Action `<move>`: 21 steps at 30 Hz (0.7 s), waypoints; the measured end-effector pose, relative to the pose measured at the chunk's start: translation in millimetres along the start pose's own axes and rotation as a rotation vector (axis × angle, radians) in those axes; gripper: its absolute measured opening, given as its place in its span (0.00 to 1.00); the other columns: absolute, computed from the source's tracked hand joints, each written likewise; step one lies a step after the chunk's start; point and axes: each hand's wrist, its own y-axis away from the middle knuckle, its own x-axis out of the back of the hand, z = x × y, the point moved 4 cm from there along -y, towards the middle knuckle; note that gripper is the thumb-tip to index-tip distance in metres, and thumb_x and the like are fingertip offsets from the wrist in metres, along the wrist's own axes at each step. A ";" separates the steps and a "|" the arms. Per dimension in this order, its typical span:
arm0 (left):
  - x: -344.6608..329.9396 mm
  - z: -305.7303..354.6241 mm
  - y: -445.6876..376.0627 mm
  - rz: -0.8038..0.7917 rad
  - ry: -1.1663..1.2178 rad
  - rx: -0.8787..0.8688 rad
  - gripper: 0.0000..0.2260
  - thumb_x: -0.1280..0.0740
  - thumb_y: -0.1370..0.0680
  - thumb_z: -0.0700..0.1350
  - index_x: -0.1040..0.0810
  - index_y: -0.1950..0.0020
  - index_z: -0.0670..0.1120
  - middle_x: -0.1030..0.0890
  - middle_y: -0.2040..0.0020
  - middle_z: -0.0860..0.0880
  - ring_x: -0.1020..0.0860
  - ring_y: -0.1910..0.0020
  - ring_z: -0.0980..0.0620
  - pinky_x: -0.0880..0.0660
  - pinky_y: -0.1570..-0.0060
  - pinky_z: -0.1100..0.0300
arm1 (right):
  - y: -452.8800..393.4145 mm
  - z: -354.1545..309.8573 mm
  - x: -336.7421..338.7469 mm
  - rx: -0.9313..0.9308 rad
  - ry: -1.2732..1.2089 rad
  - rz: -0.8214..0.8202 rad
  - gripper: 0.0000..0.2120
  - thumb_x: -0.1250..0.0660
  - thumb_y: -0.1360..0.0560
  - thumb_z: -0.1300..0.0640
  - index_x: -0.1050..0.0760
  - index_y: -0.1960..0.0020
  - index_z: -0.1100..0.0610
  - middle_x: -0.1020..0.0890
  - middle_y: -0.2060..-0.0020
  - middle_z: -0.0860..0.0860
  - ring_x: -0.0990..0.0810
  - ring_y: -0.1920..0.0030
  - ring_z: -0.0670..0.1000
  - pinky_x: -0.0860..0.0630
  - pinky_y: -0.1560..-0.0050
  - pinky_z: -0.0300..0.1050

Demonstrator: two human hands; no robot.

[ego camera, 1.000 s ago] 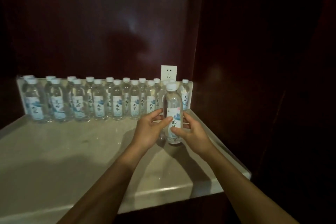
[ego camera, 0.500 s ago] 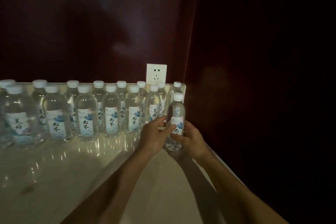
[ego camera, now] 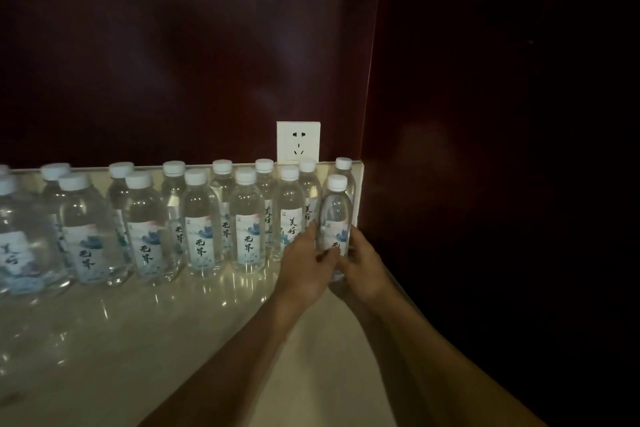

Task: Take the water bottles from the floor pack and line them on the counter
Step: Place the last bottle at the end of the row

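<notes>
Grip: left hand (ego camera: 304,263) & right hand (ego camera: 363,263) both wrapped round lower body of one water bottle (ego camera: 334,218), upright, at far-right end of front row on tabletop (ego camera: 156,340), just beside next front-row bottle (ego camera: 289,215), back-row bottle (ego camera: 344,177) behind. Base hidden by fingers, so seated or not: can't tell. To do well: set base flat, label fwd, flush w/ front-row line, no knock to neighbours or side wall (ego camera: 485,184); then ease both hands off together.

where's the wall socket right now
In the head view the white wall socket sits on the dark back wall right of centre, just above the counter's backsplash, behind the right end of the bottle rows.
</notes>
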 end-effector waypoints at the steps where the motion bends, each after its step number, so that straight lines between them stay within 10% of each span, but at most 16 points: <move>1: -2.0 -2.0 -1.0 -0.001 0.002 0.018 0.15 0.31 0.21 0.42 0.22 0.35 0.49 0.15 0.46 0.49 0.16 0.48 0.51 0.19 0.44 0.49 | -4.2 1.7 0.7 0.017 0.024 0.007 0.23 0.29 0.26 0.59 0.27 0.32 0.50 0.17 0.42 0.50 0.18 0.41 0.50 0.21 0.40 0.58; 10: -21.7 -26.8 -12.3 0.052 -0.038 0.151 0.07 0.31 0.23 0.44 0.20 0.46 0.46 0.15 0.52 0.47 0.17 0.52 0.51 0.19 0.45 0.49 | -22.7 16.2 -3.5 0.011 0.168 0.097 0.16 0.33 0.24 0.53 0.26 0.38 0.56 0.17 0.46 0.52 0.18 0.45 0.50 0.21 0.42 0.55; 21: -32.2 -50.8 -13.6 0.086 0.114 0.216 0.29 0.36 0.33 0.68 0.21 0.36 0.58 0.17 0.41 0.50 0.17 0.45 0.49 0.20 0.42 0.44 | -29.8 14.8 -4.8 0.069 0.287 0.175 0.16 0.32 0.23 0.56 0.27 0.36 0.57 0.17 0.48 0.55 0.18 0.47 0.52 0.22 0.44 0.48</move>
